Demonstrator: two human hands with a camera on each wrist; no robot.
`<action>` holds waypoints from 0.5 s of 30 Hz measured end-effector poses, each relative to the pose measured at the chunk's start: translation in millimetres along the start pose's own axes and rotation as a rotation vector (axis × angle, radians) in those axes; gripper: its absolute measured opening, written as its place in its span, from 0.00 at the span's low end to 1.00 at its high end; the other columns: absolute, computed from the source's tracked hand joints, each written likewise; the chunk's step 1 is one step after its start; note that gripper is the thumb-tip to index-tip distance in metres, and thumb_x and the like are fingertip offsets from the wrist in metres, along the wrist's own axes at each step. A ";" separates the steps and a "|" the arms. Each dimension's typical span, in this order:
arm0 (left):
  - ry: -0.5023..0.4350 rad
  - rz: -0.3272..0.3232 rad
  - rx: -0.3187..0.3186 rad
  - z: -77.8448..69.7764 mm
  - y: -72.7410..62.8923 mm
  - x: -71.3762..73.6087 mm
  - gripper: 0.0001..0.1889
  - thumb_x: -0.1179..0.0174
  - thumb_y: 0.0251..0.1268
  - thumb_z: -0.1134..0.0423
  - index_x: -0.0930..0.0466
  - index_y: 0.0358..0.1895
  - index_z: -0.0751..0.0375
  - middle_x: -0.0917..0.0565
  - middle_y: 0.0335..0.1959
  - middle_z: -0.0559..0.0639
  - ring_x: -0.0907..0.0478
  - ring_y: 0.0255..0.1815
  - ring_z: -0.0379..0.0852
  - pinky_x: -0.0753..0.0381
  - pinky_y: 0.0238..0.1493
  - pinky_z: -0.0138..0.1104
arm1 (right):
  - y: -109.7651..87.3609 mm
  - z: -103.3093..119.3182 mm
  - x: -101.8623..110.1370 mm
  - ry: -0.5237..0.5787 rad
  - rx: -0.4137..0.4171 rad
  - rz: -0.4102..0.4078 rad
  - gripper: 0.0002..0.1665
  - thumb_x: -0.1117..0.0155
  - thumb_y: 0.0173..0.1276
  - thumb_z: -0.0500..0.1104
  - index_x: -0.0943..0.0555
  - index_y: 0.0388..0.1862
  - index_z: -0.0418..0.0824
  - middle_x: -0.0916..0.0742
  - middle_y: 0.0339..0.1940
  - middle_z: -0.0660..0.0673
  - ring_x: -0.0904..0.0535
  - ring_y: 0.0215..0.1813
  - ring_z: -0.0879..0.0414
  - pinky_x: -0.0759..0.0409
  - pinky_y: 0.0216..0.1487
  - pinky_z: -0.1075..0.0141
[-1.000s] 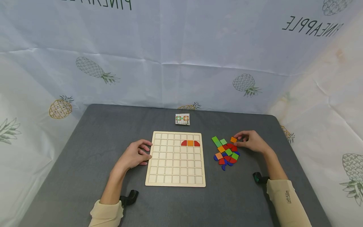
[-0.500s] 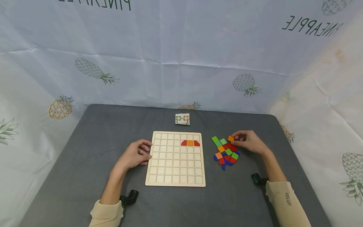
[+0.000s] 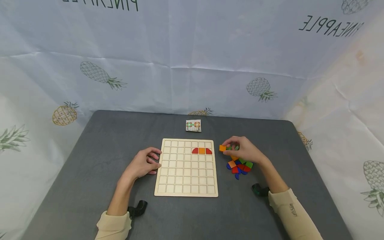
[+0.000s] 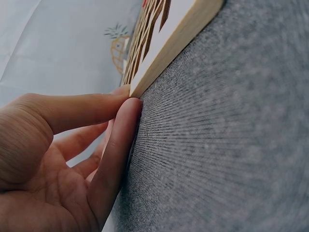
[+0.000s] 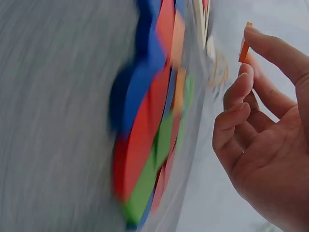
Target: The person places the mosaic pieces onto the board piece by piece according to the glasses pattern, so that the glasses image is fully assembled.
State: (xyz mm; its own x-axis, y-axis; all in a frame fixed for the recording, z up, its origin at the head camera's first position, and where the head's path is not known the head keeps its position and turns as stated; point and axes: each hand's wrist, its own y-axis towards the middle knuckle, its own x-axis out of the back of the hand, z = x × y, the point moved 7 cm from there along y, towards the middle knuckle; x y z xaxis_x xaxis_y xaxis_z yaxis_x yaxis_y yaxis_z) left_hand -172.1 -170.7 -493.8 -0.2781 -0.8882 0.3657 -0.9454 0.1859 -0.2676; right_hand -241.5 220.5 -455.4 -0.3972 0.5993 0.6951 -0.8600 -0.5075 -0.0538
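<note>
My right hand (image 3: 245, 149) pinches an orange square tile (image 3: 222, 148) between thumb and fingertips, held up between the pile and the board; the right wrist view shows this orange tile (image 5: 245, 43) edge-on. The wooden grid board (image 3: 186, 170) lies flat in front of me. In its second row sit an orange square (image 3: 202, 151) flanked by two red curved-sided pieces (image 3: 195, 151). My left hand (image 3: 143, 163) rests at the board's left edge, relaxed, with the thumb (image 4: 87, 107) touching the rim. Part of the tile pile is hidden behind my right hand.
A pile of red, blue, green and orange pieces (image 3: 240, 166) lies right of the board, some overlapping. A small printed card (image 3: 193, 125) with a coloured pattern on a grid lies behind the board. Beyond the grey table (image 3: 186, 216) hangs a pineapple-print cloth (image 3: 192, 86).
My right hand has moved left with the orange tile, from the pile's far right side to over its left part near the board. My left hand has stayed at the board's edge.
</note>
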 end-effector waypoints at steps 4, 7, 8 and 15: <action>-0.002 -0.001 -0.001 -1.0 -0.3 0.0 0.26 0.29 0.69 0.74 0.23 0.68 0.67 0.21 0.50 0.63 0.19 0.36 0.47 0.07 0.34 0.38 | 10.7 20.0 -17.8 0.012 0.021 0.028 0.16 0.20 0.70 0.43 0.11 0.55 0.44 0.13 0.43 0.46 0.21 0.35 0.58 0.24 0.32 0.69; -0.007 -0.002 -0.001 -1.5 -0.4 0.2 0.26 0.29 0.69 0.74 0.23 0.68 0.67 0.21 0.50 0.63 0.19 0.36 0.47 0.07 0.34 0.38 | 18.6 32.2 -30.9 0.016 0.045 0.050 0.16 0.19 0.69 0.43 0.10 0.54 0.44 0.12 0.43 0.46 0.21 0.34 0.59 0.24 0.32 0.69; -0.007 -0.001 -0.003 -1.7 -0.5 0.1 0.26 0.29 0.69 0.74 0.23 0.68 0.68 0.21 0.50 0.63 0.19 0.36 0.47 0.07 0.34 0.38 | 21.2 35.7 -35.2 0.020 0.054 0.057 0.16 0.19 0.69 0.43 0.10 0.54 0.44 0.12 0.43 0.46 0.22 0.33 0.59 0.24 0.33 0.70; 0.001 -0.006 0.005 -0.6 -0.5 -0.7 0.26 0.29 0.69 0.74 0.23 0.68 0.67 0.21 0.50 0.63 0.19 0.36 0.48 0.07 0.35 0.39 | 39.4 50.6 -65.1 0.061 0.098 0.100 0.16 0.18 0.68 0.44 0.11 0.50 0.40 0.12 0.40 0.45 0.24 0.29 0.60 0.25 0.33 0.72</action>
State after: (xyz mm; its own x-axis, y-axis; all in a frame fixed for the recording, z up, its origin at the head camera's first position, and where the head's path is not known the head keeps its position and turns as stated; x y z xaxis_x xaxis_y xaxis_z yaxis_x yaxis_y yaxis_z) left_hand -171.6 -170.0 -493.4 -0.2729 -0.8889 0.3680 -0.9461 0.1787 -0.2701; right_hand -233.3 130.2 -466.5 -0.5006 0.5778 0.6447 -0.7808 -0.6230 -0.0480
